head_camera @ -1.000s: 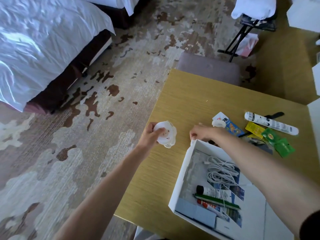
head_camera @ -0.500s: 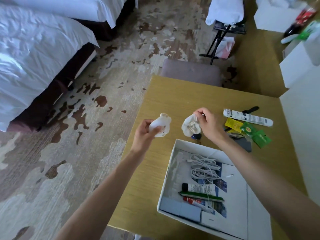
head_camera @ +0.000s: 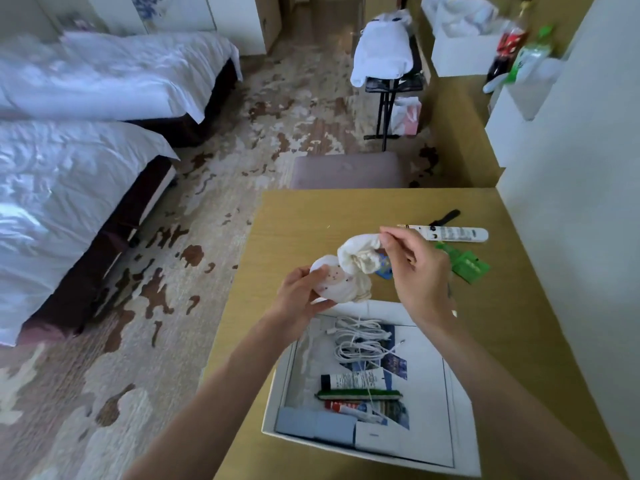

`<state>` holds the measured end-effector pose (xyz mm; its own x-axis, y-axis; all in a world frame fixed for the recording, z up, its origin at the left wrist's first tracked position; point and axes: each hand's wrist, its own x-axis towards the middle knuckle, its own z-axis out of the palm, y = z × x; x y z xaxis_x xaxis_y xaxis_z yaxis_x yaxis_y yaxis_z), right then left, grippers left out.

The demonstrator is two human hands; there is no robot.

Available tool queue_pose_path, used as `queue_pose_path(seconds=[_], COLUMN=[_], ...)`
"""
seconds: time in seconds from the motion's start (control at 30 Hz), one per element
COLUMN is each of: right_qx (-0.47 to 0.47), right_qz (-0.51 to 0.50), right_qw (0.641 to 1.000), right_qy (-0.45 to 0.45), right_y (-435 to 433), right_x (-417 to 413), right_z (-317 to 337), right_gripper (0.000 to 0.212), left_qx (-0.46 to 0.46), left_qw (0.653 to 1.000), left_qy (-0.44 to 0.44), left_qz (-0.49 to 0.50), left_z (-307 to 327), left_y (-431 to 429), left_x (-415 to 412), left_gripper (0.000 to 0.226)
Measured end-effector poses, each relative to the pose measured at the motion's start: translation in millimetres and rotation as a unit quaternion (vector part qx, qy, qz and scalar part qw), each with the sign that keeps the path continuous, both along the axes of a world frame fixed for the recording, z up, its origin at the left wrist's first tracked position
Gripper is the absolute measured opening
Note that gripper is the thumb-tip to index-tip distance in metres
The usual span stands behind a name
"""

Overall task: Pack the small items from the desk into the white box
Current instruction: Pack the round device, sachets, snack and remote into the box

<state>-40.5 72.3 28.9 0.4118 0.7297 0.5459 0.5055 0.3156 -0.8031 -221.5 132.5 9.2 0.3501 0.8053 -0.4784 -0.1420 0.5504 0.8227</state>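
Items under inspection: two, both held above the tan wood-grain worktop (head_camera: 311, 220), just beyond the far rim of the open white cardboard box (head_camera: 273, 400).

My left hand (head_camera: 299, 294) grips a round white soft pad (head_camera: 329, 280), thumb on its near-left edge and fingers curled beneath. Its flat side faces up toward me and carries a small face of printed dots. It has no long axis.

My right hand (head_camera: 415, 271) pinches a crumpled white cloth bundle (head_camera: 358, 254) by its upper right tip. The bundle's long axis runs from that tip down and to the left, where its lower folds overlap the pad. I cannot tell whether the two press together.

Inside the box, a coiled white cable (head_camera: 360, 341) lies at the far end. Nearer me, three long pieces lie parallel across the box: a white tube with black cap (head_camera: 353, 379), cap to the left, a dark green stick (head_camera: 360, 394) and a red-and-white tube (head_camera: 353, 407). A pale blue flat card (head_camera: 315, 424) sits in the near-left corner.

On the worktop to the right lies a long white printed tube (head_camera: 453, 233), axis left to right, with a black strap-shaped object (head_camera: 446, 216) just beyond it and green sachets (head_camera: 469, 268) nearer me. A blue packet (head_camera: 384, 270) shows partly under the bundle. No lettering on any item is legible.
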Motion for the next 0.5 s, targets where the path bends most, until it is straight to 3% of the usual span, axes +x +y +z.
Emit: queue_pose_path(seconds=[0.1, 0.27, 0.43, 0.5], right_qx=[0.016, -0.037, -0.136, -0.158], right_qz=[0.060, 0.132, 0.176, 0.203], right_qw=[0.998, 0.973, 0.944, 0.937], right_qy=[0.011, 0.184, 0.244, 0.234], right_y=[-19.6, -50.1, -59.4, -59.8], right_x=[-2.3, -5.5, 6.4, 5.8], right_z=[-17.4, -34.9, -39.0, -41.0], right_gripper=[0.020, 0.015, 0.054, 0.059], left_qx=[-0.021, -0.021, -0.025, -0.011], left_qw=[1.000, 0.999, 0.997, 0.997], left_qy=[-0.014, -0.003, -0.031, -0.027], left_qz=[-0.014, -0.041, -0.059, -0.071], left_z=[3.4, -8.8, -23.1, -25.0], left_y=[-15.0, -31.1, -48.2, -52.0], left_x=[12.4, 22.2, 22.5, 18.8], left_gripper=[0.030, 0.032, 0.044, 0.048])
